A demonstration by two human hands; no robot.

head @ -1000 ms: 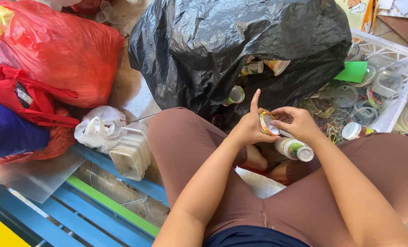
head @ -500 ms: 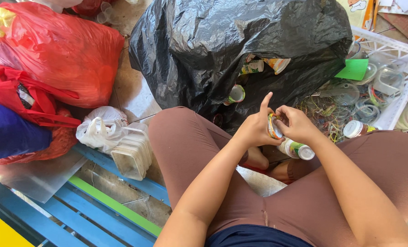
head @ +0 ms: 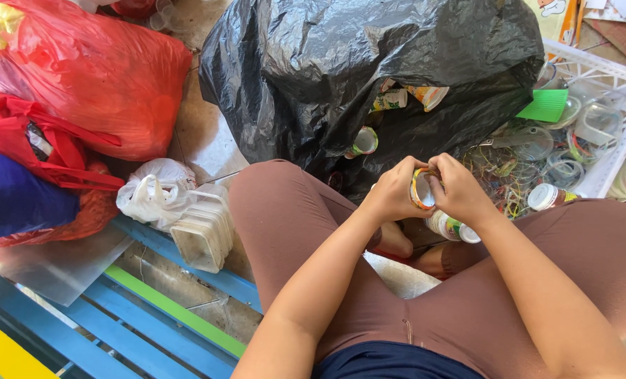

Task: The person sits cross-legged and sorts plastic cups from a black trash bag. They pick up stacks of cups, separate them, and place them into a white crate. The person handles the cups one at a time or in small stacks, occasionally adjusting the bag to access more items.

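Plastic is what both hands work on: a small bottle (head: pixel 423 189) with a colourful label ring, held just above the person's knees, in front of the mouth of the big black bag (head: pixel 369 70). The left hand (head: pixel 391 193) is clenched around the left side of the bottle, and the right hand (head: pixel 460 193) grips its right side, so the open round end faces the camera.

Compared with a second ago, the left index finger, which pointed straight up, is now folded down onto the bottle, and the two hands have closed tighter together. The bottle has also turned, so its mouth looks more upward than before. This reads as a firmer grip on the label ring, probably to pull or peel it, but whether the ring is already loose cannot be told.

A second small bottle (head: pixel 452 228) lies below the right hand, between the thighs. To the right, the white crate (head: pixel 611 123) holds clear lids, rubber bands and a green lid (head: pixel 544 105). At the left, a stack of clear food boxes (head: pixel 202 235) rests near the edge of the blue bench (head: pixel 151 309), beside a white bag (head: pixel 151 193) and a red bag (head: pixel 88 77).
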